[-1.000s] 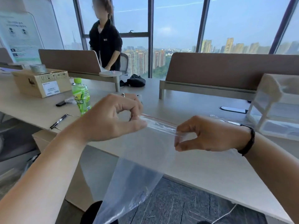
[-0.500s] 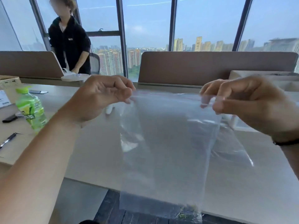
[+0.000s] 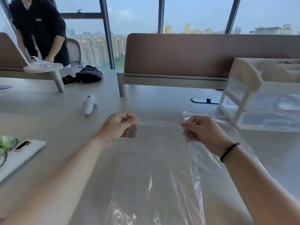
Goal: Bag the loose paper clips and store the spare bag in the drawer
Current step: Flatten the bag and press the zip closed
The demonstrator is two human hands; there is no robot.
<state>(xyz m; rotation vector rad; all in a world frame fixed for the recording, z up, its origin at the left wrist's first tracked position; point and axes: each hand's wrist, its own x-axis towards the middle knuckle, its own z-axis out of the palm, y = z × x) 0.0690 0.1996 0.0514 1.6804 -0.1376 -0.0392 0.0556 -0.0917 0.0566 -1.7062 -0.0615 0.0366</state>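
Now that the clear bag (image 3: 155, 168) has come down from the air, it lies flat on the counter (image 3: 56, 114). Both hands, left (image 3: 121, 125) and right (image 3: 200, 129), pinch its far top corners. Next, I think, comes closing or opening it.

A pale desk (image 3: 154, 101) is carrying my clear drawer unit (image 3: 263, 109), a white handheld device (image 3: 89, 104), a black pouch (image 3: 88, 74) and a phone (image 3: 21, 146).
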